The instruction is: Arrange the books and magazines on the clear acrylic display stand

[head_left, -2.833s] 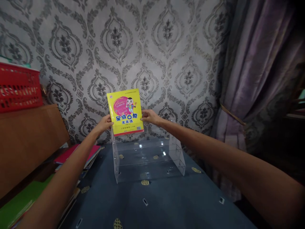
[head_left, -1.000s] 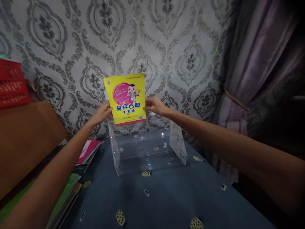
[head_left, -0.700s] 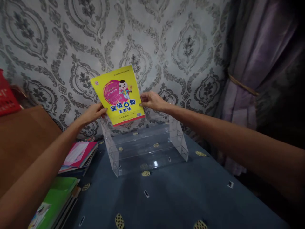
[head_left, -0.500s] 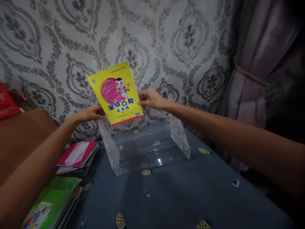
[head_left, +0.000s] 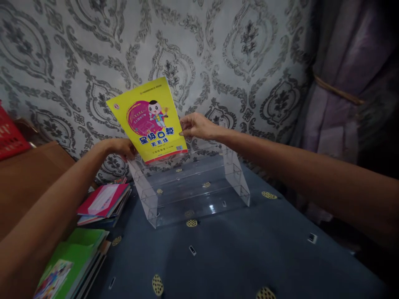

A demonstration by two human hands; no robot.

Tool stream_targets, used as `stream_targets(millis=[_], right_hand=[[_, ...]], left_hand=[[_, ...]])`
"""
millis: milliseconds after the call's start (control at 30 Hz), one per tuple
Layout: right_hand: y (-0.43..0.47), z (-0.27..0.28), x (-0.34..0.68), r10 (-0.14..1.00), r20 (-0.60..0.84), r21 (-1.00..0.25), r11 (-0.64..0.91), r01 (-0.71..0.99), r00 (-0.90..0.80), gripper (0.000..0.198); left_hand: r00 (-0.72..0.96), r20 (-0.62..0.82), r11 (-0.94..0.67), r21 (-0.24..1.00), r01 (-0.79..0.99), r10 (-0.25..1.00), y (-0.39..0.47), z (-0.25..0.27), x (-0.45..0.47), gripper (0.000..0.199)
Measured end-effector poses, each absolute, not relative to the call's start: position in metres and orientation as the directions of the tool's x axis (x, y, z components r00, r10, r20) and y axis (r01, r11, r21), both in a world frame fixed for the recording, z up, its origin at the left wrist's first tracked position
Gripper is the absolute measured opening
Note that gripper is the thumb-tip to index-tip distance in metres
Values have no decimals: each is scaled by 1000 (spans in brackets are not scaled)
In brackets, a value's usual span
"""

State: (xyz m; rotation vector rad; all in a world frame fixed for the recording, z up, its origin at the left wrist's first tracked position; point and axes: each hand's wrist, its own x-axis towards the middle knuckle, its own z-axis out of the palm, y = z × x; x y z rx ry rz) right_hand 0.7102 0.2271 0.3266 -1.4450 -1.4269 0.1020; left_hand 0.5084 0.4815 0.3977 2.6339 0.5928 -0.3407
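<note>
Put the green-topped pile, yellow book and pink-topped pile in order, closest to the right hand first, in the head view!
1. Yellow book: touching the right hand.
2. Pink-topped pile: left of the clear rack.
3. Green-topped pile: lower left.

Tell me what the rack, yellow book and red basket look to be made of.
Rack: clear, glossy plastic, perhaps acrylic; the blue surface shows through, light glints off it.
Book: likely paper, smooth and printed, with thin edges; any coating unclear.
Basket: probably moulded plastic, judging by its pierced red side; finish too blurred to tell.
</note>
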Motion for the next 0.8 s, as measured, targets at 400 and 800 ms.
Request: stream_targets(millis=[400,800], right_hand=[[227,328,711,794,529,-741,261,619,299,37],[226,330,707,804,502,-789,276,549,318,29]], left_hand=[[822,-385,-714,419,561,420,473,401,506,20],[820,-319,-679,460,573,475,476,396,506,22]])
